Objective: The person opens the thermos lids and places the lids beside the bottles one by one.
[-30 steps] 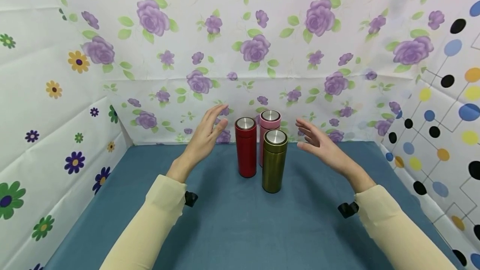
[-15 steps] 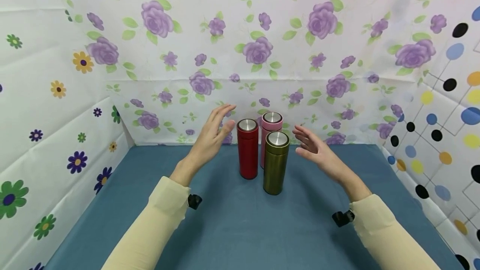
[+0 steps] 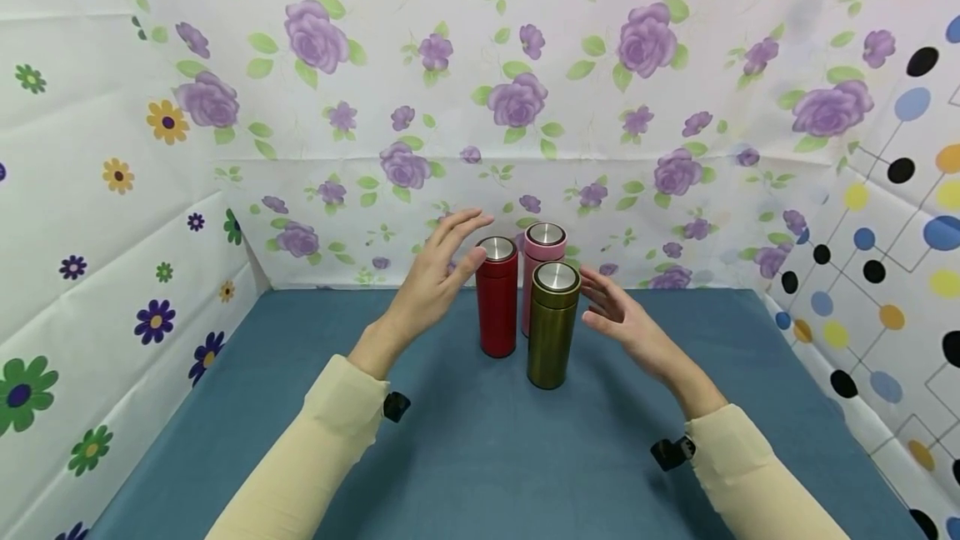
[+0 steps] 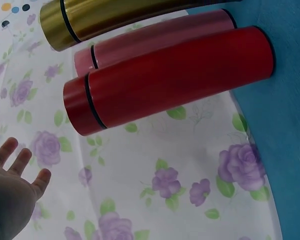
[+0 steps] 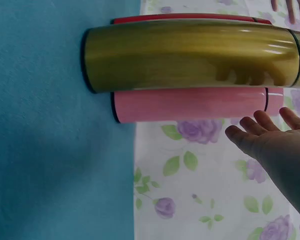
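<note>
Three upright thermos flasks with steel-topped lids stand grouped on the table: a red flask (image 3: 497, 307) at left, a pink flask (image 3: 544, 248) behind, an olive-gold flask (image 3: 551, 336) in front. My left hand (image 3: 438, 277) is beside the red flask's top, its thumb overlapping the lid's edge in the head view. In the left wrist view a gap shows between the left fingers (image 4: 21, 161) and the red flask. My right hand (image 3: 622, 319) is to the right of the gold flask, fingertips close to its lid. Both hands have relaxed, spread fingers and hold nothing.
A blue cloth covers the table (image 3: 480, 457). Behind the flasks rises a white sheet with purple roses (image 3: 517, 98). Flower-patterned sheeting (image 3: 75, 257) hangs at left, dotted sheeting (image 3: 892, 273) at right. A small black camera (image 3: 672, 452) sits at the right wrist.
Both hands have moved inward, the left one rightward to the red flask's lid and the right one leftward to the gold flask. The flasks stay standing in place.
</note>
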### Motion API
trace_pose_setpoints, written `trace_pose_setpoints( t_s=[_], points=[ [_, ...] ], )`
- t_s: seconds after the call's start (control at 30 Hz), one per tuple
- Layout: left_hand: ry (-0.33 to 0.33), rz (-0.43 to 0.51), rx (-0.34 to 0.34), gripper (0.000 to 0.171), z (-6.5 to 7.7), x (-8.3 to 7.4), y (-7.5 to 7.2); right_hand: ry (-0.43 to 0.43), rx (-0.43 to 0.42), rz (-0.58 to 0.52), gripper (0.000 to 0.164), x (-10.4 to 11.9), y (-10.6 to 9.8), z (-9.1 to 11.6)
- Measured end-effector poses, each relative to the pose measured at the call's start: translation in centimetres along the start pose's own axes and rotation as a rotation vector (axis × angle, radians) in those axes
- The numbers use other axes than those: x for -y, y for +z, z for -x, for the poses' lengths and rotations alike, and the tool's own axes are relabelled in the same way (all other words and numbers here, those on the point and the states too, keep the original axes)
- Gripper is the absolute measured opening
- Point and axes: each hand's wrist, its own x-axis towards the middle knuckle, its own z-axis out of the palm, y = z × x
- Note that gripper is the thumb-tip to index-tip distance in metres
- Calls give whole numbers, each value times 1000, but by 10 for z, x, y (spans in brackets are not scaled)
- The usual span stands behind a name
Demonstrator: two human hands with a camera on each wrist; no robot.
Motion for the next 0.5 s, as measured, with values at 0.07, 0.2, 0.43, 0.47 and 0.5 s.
trace_pose_setpoints(
  t_s=[0.07,0.2,0.43,0.47,0.5],
  points=[
    [18,5,1,51,0,-2,1,7,-2,-20,71,-2,3,0],
    [44,9,5,51,0,-5,5,7,-4,-41,71,-10,5,-1],
    [58,-2,15,58,-1,-10,9,17,-13,-66,73,-18,9,-1],
    [58,-5,16,59,-1,-10,10,22,-16,-68,74,-19,10,-1],
    [57,-8,18,60,0,-11,10,27,-20,-69,75,-20,11,-1]
  ],
)
